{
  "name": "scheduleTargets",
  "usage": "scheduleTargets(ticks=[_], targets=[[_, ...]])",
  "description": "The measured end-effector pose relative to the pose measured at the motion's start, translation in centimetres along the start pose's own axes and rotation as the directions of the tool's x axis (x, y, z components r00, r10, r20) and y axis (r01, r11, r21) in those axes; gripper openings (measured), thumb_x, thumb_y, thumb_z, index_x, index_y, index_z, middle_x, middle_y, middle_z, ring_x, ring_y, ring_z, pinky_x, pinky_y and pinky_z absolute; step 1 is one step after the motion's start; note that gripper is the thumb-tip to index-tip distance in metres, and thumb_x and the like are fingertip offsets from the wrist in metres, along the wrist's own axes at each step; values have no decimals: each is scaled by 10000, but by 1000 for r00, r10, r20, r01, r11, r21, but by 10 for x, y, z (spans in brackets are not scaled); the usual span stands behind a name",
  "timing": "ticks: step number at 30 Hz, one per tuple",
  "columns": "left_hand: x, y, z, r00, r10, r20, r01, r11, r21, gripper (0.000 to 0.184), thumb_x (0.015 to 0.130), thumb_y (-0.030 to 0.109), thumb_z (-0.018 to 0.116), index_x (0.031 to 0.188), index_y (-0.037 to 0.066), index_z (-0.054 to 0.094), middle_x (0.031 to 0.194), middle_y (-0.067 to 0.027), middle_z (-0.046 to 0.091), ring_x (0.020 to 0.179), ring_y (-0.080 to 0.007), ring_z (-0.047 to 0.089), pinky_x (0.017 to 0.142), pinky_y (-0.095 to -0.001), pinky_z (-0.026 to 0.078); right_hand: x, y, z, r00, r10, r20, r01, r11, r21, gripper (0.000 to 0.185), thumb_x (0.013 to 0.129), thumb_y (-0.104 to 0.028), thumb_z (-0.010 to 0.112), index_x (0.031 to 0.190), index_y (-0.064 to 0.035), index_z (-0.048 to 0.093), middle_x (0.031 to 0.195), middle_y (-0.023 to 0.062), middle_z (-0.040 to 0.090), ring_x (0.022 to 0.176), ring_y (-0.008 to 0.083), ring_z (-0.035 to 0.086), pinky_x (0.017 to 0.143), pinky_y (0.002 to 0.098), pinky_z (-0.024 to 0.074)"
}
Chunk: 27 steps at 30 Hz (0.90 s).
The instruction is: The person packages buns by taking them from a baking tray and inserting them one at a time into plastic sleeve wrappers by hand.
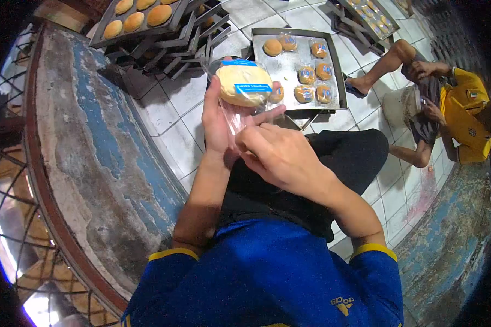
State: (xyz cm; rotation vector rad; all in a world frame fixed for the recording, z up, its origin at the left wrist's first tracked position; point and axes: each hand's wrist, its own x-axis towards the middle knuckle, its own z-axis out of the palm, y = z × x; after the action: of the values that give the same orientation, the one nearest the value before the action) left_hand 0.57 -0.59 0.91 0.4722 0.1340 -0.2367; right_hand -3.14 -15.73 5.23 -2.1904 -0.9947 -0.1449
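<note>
A pale bun [239,76] in a clear plastic bag with blue printed labels rests on my left hand [215,122], whose thumb and fingers curl around its sides. The loose end of the plastic bag [235,117] trails down across the left palm. My right hand [281,155] is at this loose end, its thumb and fingers pressed together on the plastic. Just beyond the hands lies a metal tray [286,62] with several bagged buns and one browned bun [272,47] that looks unbagged.
Stacked metal trays [188,46] stand at the upper left, the top one carrying browned buns [133,22]. Another tray of buns [372,16] is at the upper right. A person in a yellow shirt [466,117] sits at the right by a whitish bucket [398,106]. A worn ledge [103,147] runs along the left.
</note>
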Motion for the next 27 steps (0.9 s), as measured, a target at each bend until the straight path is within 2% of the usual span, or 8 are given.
scheduleTargets(ticks=[3, 6, 7, 9, 11, 16, 19, 27], targets=[[-3, 5, -5, 1000, 1, -15, -1, 1000, -29, 698, 1080, 621, 474, 1558, 115, 434, 1470, -224, 574, 1359, -526, 571, 1039, -781, 504, -8, -2, -10, 990, 66, 122, -95, 966, 242, 275, 914, -120, 816, 990, -72, 556, 872, 112, 692, 776, 308, 719, 664, 405, 567], [-2, 12, -21, 1000, -12, -16, 10, 993, -116, 675, 1079, 613, 485, 1560, 142, 436, 1480, -220, 567, 1377, -543, 549, 1047, -802, 484, -9, -1, -44, 870, -107, 481, -368, 508, 779, 344, 882, -142, 889, 946, -66, 560, 937, 62, 745, 766, 158, 703, 659, 292, 520], [-3, 16, -27, 1000, -18, 0, 18, 991, -134, 661, 1071, 622, 500, 1587, 214, 434, 1601, -274, 460, 1500, -601, 361, 1110, -826, 395, -14, 2, -52, 904, 6, 428, -373, 502, 781, 318, 868, -133, 890, 944, -61, 591, 927, 56, 735, 771, 154, 700, 656, 278, 507], [-7, 20, -32, 1000, -20, 6, 21, 978, -209, 691, 1062, 652, 491, 1569, 186, 445, 1564, -249, 500, 1478, -581, 410, 1086, -821, 427, -12, 7, -52, 921, 308, 239, -388, 667, 636, 292, 796, -102, 894, 1006, -44, 700, 956, 72, 723, 873, 173, 699, 720, 275, 502], [-11, 22, -38, 998, -57, 24, 62, 954, -295, 796, 1028, 726, 489, 1566, 140, 443, 1548, -225, 528, 1457, -514, 480, 1085, -769, 475, 13, 18, -27, 983, 135, -124, -110, 976, 190, 353, 794, -72, 843, 1123, -42, 719, 1047, 106, 708, 955, 247, 678, 852, 350, 532], [-46, 29, -31, 991, -62, 120, 92, 962, -257, 819, 1066, 685, 467, 1621, 90, 379, 1580, -207, 512, 1379, -387, 585, 1126, -563, 515, 29, 32, 7, 946, -8, -325, 50, 991, 122, 292, 845, -30, 795, 1126, -40, 714, 1122, 125, 733, 980, 292, 695, 936, 387, 542], [-54, 24, -45, 878, 366, -307, -124, 795, 594, 556, 1108, 312, 623, 1567, 37, 470, 1462, -161, 613, 1273, -266, 643, 1135, -440, 477, 16, 46, 8, 918, 279, -283, -94, 844, 527, 161, 920, -26, 774, 1062, -8, 700, 1139, 146, 790, 1076, 250, 751, 969, 371, 562], [-52, 42, -57, 910, 414, -7, -146, 337, 930, 350, 979, 139, 794, 1304, 34, 718, 1136, -37, 727, 1069, -126, 667, 921, -291, 495, 6, 62, 20, 886, 445, -131, -294, 756, 584, 156, 968, -57, 764, 1094, 20, 711, 1013, 113, 792, 956, 191, 768, 878, 332, 589]])
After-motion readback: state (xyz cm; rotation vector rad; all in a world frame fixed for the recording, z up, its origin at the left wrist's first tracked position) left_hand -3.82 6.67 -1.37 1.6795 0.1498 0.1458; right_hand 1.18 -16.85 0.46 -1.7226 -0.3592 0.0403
